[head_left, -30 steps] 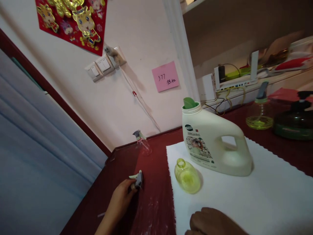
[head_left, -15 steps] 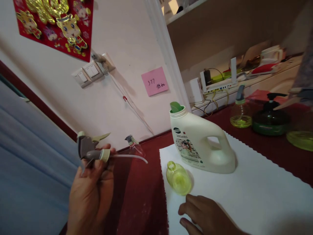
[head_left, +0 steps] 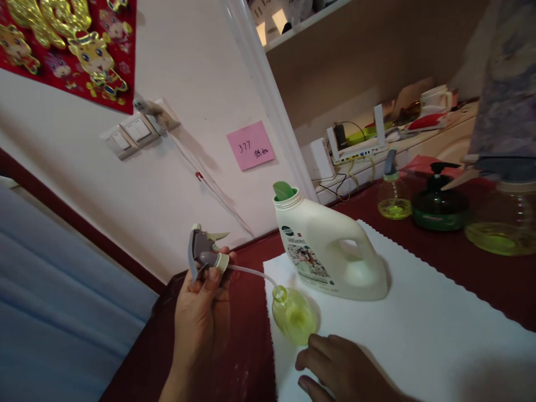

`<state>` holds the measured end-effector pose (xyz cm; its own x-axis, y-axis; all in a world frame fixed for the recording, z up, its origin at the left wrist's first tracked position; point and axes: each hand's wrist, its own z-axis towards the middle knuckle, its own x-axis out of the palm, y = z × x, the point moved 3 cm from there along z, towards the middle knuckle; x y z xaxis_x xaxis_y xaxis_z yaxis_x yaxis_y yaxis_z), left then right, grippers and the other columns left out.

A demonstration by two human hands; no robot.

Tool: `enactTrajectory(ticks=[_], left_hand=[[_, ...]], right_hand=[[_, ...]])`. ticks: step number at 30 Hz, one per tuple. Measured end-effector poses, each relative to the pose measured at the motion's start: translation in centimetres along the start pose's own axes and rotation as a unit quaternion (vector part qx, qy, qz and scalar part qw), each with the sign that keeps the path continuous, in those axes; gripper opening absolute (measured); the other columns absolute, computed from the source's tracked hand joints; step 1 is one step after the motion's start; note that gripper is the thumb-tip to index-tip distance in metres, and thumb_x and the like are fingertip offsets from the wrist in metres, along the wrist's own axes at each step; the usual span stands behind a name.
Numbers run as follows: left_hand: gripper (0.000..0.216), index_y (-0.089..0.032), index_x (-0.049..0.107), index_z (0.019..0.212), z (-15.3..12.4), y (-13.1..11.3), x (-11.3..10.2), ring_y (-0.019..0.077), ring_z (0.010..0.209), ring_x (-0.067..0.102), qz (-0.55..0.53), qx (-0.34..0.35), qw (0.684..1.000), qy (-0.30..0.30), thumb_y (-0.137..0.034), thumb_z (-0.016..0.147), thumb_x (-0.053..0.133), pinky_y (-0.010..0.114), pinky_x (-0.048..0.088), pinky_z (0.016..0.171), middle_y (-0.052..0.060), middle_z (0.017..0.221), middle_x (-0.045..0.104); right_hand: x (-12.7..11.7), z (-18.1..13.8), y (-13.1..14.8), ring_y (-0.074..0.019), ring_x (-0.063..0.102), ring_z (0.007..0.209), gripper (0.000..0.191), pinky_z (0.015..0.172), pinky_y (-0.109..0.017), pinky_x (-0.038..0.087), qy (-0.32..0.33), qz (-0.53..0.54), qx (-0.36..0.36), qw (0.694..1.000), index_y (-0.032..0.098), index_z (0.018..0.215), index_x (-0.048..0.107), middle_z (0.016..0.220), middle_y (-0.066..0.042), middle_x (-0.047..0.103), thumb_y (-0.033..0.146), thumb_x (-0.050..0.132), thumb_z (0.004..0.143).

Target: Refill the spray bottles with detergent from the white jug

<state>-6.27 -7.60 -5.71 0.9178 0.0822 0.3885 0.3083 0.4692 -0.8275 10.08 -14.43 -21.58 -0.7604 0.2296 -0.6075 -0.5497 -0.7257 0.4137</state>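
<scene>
My left hand (head_left: 207, 301) is closed around a grey spray nozzle (head_left: 205, 254) with a cream collar. Its thin clear dip tube (head_left: 255, 272) reaches right, and the tip is at the mouth of a small yellow-green bottle (head_left: 293, 317). That bottle stands uncapped on white paper. Just in front of it is my right hand (head_left: 335, 365), fingers bent and a little apart, with nothing in them; whether a fingertip touches the bottle I cannot tell. Behind the bottle stands a large pale detergent jug (head_left: 335, 251) with a green spout in its neck.
White paper (head_left: 419, 335) covers part of the dark red table (head_left: 247, 335). At the right stand a small spray bottle (head_left: 394, 195), a dark green pump bottle (head_left: 439, 204) and a larger spray bottle (head_left: 502, 229). A router (head_left: 360, 148) sits on the shelf behind.
My left hand has carried the spray nozzle rightward, bringing the tube's tip to the bottle's mouth. My right hand stays near the bottle. The whole view has shifted slightly.
</scene>
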Motion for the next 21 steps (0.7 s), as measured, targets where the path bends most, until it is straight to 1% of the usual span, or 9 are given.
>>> enactTrajectory(ticks=[4,5,7,9,12,13,15,18,21], left_hand=[[0.040,-0.015,0.074,0.102,-0.1,1.8,-0.4,0.0194,0.091,0.076,0.012,-0.026,1.000,0.009,-0.025,0.068,0.092,0.025,0.062,0.085,0.007,0.099,0.079],[0.039,-0.016,0.074,0.102,-0.3,2.2,-0.5,0.0195,0.091,0.076,0.014,-0.029,0.999,0.017,-0.025,0.068,0.091,0.026,0.062,0.085,0.007,0.100,0.079],[0.038,-0.018,0.074,0.102,-0.7,3.2,-0.7,0.0188,0.094,0.076,0.019,-0.041,0.999,0.030,-0.025,0.069,0.091,0.025,0.060,0.087,0.006,0.101,0.079],[0.037,-0.019,0.074,0.100,-1.4,4.3,-1.0,0.0179,0.097,0.075,0.031,-0.070,0.997,0.032,-0.026,0.069,0.091,0.024,0.057,0.089,0.006,0.101,0.079],[0.041,-0.020,0.073,0.102,-2.5,6.2,-1.9,0.0174,0.099,0.072,0.060,-0.122,0.990,0.021,-0.030,0.068,0.092,0.024,0.055,0.089,0.007,0.104,0.078],[0.042,-0.020,0.072,0.106,-2.8,6.8,-2.2,0.0178,0.099,0.072,0.069,-0.140,0.987,0.023,-0.031,0.069,0.091,0.026,0.055,0.089,0.007,0.106,0.078],[0.043,-0.022,0.069,0.111,-3.5,7.8,-2.6,0.0195,0.099,0.071,0.082,-0.167,0.982,0.038,-0.031,0.073,0.088,0.030,0.054,0.089,0.007,0.108,0.076],[0.041,-0.020,0.068,0.112,-4.2,8.7,-2.8,0.0217,0.098,0.069,0.095,-0.181,0.976,0.069,-0.031,0.076,0.085,0.033,0.052,0.088,0.008,0.105,0.074],[0.039,-0.020,0.067,0.112,-4.5,8.8,-2.5,0.0207,0.098,0.068,0.102,-0.173,0.976,0.084,-0.030,0.078,0.083,0.032,0.051,0.089,0.007,0.105,0.073]], right_hand=[[-1.2,0.0,-0.3,-0.0138,0.060,0.064,0.019,0.058,-0.026,0.045,-0.007,0.054,0.059,0.997,0.025,0.099,0.062,0.082,0.003,0.065,0.015,0.063,0.083],[-1.7,0.3,-0.4,-0.0148,0.062,0.070,0.019,0.062,-0.027,0.048,-0.021,0.070,0.089,0.993,0.025,0.101,0.061,0.087,0.001,0.064,0.016,0.060,0.085],[-2.6,1.1,-0.8,-0.0194,0.064,0.092,0.023,0.078,-0.032,0.053,-0.056,0.091,0.158,0.982,0.024,0.107,0.058,0.103,-0.004,0.064,0.018,0.059,0.085],[-3.0,2.4,-1.1,-0.0254,0.057,0.119,0.040,0.100,-0.043,0.050,-0.066,0.110,0.214,0.968,0.023,0.120,0.055,0.126,-0.009,0.060,0.020,0.063,0.081],[-2.5,4.2,-1.5,-0.0299,0.040,0.140,0.075,0.119,-0.051,0.033,0.006,0.149,0.264,0.953,0.019,0.143,0.043,0.150,-0.013,0.045,0.021,0.072,0.073],[-2.1,4.6,-1.6,-0.0303,0.037,0.143,0.083,0.121,-0.050,0.030,0.034,0.163,0.274,0.947,0.017,0.146,0.040,0.153,-0.014,0.042,0.021,0.074,0.071],[-1.3,4.9,-1.9,-0.0300,0.036,0.144,0.087,0.122,-0.048,0.029,0.066,0.184,0.286,0.938,0.015,0.148,0.040,0.154,-0.015,0.041,0.020,0.075,0.069],[-0.4,4.7,-2.4,-0.0270,0.041,0.141,0.083,0.120,-0.044,0.034,0.064,0.202,0.284,0.935,0.016,0.148,0.041,0.152,-0.013,0.046,0.020,0.073,0.071],[-0.1,4.4,-2.7,-0.0259,0.043,0.139,0.081,0.119,-0.043,0.034,0.058,0.216,0.278,0.934,0.017,0.147,0.042,0.151,-0.012,0.047,0.020,0.073,0.072]])
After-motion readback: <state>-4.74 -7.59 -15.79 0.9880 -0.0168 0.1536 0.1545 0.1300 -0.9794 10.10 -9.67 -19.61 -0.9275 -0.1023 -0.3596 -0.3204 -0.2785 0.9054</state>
